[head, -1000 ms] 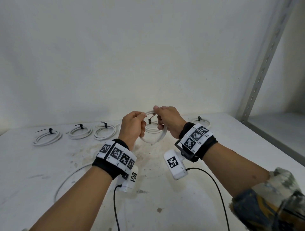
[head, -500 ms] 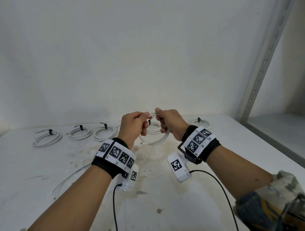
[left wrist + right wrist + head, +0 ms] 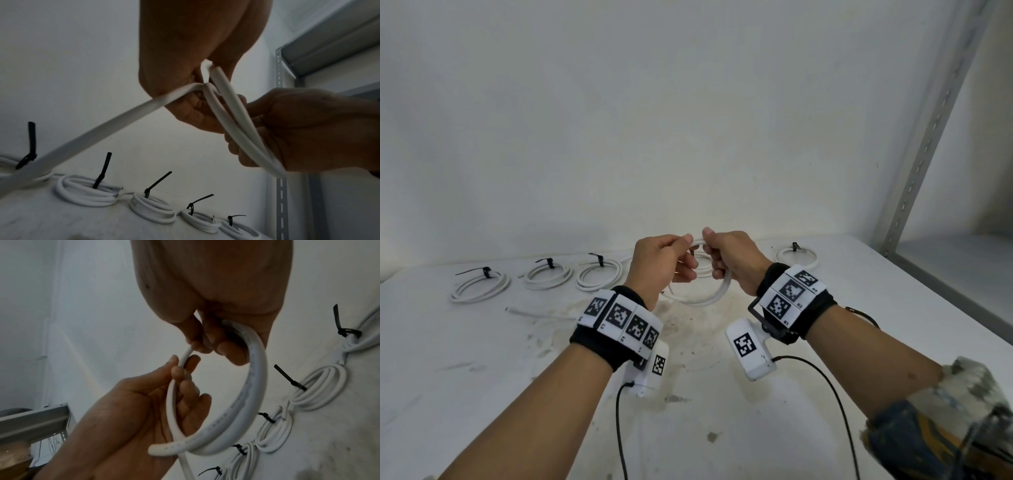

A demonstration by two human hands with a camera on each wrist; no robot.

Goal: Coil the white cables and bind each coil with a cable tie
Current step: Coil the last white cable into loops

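Left hand (image 3: 661,263): fingers curled, pinching the white cable (image 3: 717,291) at the loop's top.
Right hand (image 3: 732,260): closed round the same loop, beside the left.
Cable: half-coiled, held above the table (image 3: 482,377); loose tail trails left.
Bound coils (image 3: 541,275): rowed by the wall.

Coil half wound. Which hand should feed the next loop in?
Left. The left hand already holds the loose tail trailing to the table, while the right hand grips the formed coil and probably shouldn't let go.
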